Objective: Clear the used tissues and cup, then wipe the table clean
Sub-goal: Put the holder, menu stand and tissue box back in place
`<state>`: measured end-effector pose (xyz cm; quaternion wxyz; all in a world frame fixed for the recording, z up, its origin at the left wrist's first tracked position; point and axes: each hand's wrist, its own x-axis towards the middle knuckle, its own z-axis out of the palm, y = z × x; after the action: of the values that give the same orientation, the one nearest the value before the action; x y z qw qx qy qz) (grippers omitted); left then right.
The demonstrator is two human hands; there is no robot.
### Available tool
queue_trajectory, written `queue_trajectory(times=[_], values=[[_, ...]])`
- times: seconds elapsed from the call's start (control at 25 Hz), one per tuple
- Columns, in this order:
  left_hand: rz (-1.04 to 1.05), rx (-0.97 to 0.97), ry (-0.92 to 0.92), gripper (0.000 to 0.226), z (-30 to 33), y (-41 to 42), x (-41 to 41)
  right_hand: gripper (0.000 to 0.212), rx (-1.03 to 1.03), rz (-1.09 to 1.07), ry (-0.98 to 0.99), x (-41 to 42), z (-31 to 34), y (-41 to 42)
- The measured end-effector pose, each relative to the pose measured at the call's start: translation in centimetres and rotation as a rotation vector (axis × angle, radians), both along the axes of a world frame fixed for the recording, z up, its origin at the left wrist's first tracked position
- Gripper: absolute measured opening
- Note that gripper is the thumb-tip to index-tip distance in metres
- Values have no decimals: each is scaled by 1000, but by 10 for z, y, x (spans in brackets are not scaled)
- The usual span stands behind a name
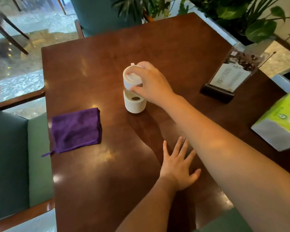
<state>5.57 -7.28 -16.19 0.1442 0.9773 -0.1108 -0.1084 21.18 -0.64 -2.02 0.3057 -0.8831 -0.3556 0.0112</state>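
At table centre, your right hand [151, 82] grips the lid of the white ribbed cup w/ clear mid-section [134, 91], which stands on the dark wooden table [107, 190]. Left hand [178, 169] rests flat, fingers spread. No tissues visible; est. cup not yet cleared. Folded purple cloth [76, 129] lies unused nearby; wipe pending.

A white lidded cup [134, 88] stands upright near the middle of the dark wooden worktop [166, 44], its ribbed sleeve wrapping the lower part and a clear band showing above it. The right hand [151, 82] grips its white lid from above. A folded purple cloth [76, 129] lies flat to the cup's near left, close to the worktop's left edge, a small loop trailing from its near corner.
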Motion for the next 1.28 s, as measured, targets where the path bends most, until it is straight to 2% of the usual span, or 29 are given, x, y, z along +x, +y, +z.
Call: queue_trajectory(times=[0.28,0.44,0.52,0.64,0.72,0.88,0.96,1.08,1.16,1.28], values=[[-2,14,-12,70,-2,0,0,37,-119,59,-52,2,-3,10],[16,18,-23,67,0,1,-1,52,-257,151,-20,5,-8,-9],[16,31,-30,67,2,1,-2,59,-333,172,-95,3,-13,-16],[15,48,-26,67,2,2,-1,58,-319,142,-214,-5,-16,-25],[15,57,-23,68,3,2,-1,53,-265,102,-270,-7,-17,-46],[25,71,-8,69,5,0,-3,28,-154,14,-415,-5,-17,-123],[32,81,-18,69,5,0,-4,24,-157,-105,-498,4,-12,-164],[36,96,-33,69,2,-2,-5,45,-281,-439,-545,30,4,-216],[51,88,-59,69,0,-3,-5,62,-373,-571,-451,47,14,-238],[57,92,-82,69,-2,-4,-4,70,-296,-598,-209,69,23,-244]])
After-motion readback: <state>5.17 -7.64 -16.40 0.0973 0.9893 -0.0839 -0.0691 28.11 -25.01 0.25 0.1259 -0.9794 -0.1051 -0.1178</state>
